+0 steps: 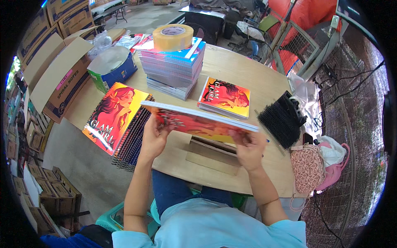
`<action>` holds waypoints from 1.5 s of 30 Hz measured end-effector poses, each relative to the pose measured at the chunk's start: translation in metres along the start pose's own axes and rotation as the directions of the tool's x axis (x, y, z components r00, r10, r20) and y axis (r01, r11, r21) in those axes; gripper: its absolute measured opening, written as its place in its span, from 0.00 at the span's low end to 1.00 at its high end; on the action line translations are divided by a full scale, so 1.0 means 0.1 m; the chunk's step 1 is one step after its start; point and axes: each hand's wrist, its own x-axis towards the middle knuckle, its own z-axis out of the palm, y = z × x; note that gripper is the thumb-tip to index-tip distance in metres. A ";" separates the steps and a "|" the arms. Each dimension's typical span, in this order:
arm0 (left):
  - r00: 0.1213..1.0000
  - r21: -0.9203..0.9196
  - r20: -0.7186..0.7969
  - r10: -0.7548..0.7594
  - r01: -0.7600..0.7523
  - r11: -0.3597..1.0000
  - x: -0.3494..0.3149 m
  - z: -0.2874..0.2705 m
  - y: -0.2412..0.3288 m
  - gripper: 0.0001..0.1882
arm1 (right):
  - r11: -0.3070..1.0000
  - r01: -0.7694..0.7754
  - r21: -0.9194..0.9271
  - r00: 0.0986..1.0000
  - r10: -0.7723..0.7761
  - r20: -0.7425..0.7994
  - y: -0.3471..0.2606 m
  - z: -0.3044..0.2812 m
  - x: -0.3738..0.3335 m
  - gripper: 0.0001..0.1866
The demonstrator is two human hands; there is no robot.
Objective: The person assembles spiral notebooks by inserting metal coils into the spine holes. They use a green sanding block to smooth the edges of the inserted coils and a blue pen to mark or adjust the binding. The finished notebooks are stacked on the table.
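Note:
Both my hands grip a notebook with a red and yellow illustrated cover, tilted so its white page edge faces up. My left hand is closed on its left end, my right hand on its right end. No coil shows on it. Just below it on the table sits a brown wooden block or stand, partly hidden. Beyond the notebook lies a short stack of matching notebooks. To my left rises a pile of spiral-bound notebooks with black coils.
A tall stack of booklets bears a tape roll. Black binding coils lie at the right, near a patterned pink pouch. A cut-open blue-green box and a large carton stand at the left.

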 end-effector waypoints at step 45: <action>0.764 0.525 0.523 0.377 -0.637 0.564 -0.25 1.67 0.16 0.03 | 0.921 -0.070 -0.383 0.992 0.104 0.069 0.19 -1.25 -0.41 0.09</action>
